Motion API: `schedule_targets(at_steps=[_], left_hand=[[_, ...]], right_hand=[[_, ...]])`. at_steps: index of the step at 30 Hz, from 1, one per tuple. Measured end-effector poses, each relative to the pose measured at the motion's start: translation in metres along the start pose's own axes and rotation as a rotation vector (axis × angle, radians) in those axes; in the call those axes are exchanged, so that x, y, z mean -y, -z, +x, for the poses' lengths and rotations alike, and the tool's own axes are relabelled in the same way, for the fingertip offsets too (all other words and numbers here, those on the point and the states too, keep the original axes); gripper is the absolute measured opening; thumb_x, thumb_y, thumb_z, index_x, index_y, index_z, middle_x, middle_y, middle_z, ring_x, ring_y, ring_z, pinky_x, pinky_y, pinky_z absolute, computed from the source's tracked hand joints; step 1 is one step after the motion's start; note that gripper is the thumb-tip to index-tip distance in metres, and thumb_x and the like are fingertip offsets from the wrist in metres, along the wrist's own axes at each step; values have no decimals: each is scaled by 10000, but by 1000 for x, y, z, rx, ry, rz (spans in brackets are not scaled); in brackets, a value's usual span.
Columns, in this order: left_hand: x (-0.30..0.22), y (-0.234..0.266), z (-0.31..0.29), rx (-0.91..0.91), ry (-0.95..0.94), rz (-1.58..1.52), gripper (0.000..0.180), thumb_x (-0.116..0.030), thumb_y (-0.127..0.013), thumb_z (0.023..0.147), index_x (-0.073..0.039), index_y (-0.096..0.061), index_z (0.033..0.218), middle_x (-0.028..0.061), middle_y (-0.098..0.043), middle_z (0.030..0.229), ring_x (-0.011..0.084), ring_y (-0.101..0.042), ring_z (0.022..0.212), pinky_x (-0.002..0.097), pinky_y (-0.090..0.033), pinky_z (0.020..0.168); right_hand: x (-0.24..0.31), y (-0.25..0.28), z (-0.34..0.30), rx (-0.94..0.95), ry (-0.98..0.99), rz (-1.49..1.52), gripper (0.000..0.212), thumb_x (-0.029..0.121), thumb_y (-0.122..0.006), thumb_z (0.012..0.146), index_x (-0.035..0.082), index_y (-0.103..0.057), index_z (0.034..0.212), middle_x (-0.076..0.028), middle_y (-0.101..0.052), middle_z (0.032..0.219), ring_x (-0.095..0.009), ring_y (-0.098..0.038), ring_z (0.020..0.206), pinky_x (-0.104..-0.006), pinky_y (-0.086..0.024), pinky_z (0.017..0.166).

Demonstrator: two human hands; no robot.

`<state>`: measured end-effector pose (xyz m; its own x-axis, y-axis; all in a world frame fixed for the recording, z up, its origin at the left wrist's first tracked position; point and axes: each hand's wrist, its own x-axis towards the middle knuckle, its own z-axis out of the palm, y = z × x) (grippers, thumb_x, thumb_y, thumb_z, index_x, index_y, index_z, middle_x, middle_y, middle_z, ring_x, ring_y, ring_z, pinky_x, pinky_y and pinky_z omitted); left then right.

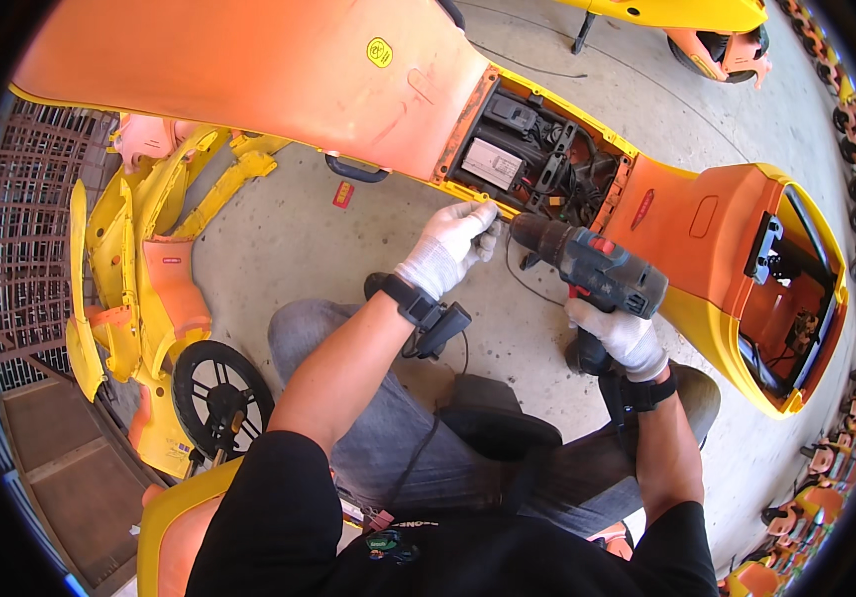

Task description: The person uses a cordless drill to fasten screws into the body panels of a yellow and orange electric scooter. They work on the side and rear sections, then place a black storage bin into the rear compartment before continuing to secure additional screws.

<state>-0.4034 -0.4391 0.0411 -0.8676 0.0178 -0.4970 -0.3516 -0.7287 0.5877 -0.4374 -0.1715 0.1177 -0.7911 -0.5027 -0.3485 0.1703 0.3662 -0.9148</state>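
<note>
An orange and yellow scooter body (279, 70) lies on its side across the top of the view. Its open compartment (537, 154) shows a grey box, black parts and wiring. My right hand (619, 336), in a white glove, grips the handle of a grey cordless drill (597, 271). The drill's nose points left at the yellow lower edge of the compartment. My left hand (453, 244), also gloved, pinches at that edge right by the drill tip. A black device is strapped to each wrist.
A heap of yellow and orange scooter panels (139, 269) and a black wheel (219, 398) lie at left on the concrete floor. A metal grate (20, 249) borders the far left. Another scooter (707, 30) stands at top right. Rows of orange parts (851, 149) line the right rim.
</note>
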Motion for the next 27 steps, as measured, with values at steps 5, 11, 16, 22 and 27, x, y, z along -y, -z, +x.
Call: schedule_targets(at_steps=[5,11,16,22,27], left_hand=[[3,-1,2,1,14,-13,161,-182,-586,999,-34,-631,956,43,-623,805,111,-561,640,247,-461,577],[8,0,5,-17,35,-57,169,-179,-586,999,-22,-629,952,37,-606,794,112,-553,633,241,-458,576],[8,-3,6,-52,55,-95,173,-183,-591,997,-22,-626,943,38,-598,783,114,-547,622,244,-450,568],[8,-2,6,-31,37,-116,170,-188,-594,996,-31,-619,935,37,-587,765,117,-542,614,251,-436,557],[6,-2,6,-24,22,-116,162,-188,-600,993,-39,-617,932,33,-584,772,115,-537,618,247,-436,560]], right_hand=[[6,-1,-3,-14,131,-90,207,81,-725,787,48,-660,981,-2,-647,840,-109,-588,733,-278,-499,688],[-1,6,-1,95,284,-171,350,112,-749,777,26,-653,1102,-89,-680,893,-197,-623,766,-314,-518,751],[-3,3,5,162,357,-229,320,118,-751,791,28,-649,1081,-111,-664,871,-232,-620,754,-320,-514,746],[-10,-3,-3,82,141,-62,331,118,-789,792,48,-651,1085,-49,-666,895,-164,-615,804,-314,-507,761],[-1,-4,-2,116,233,-148,393,107,-795,787,51,-641,1144,-42,-664,939,-151,-612,833,-312,-508,787]])
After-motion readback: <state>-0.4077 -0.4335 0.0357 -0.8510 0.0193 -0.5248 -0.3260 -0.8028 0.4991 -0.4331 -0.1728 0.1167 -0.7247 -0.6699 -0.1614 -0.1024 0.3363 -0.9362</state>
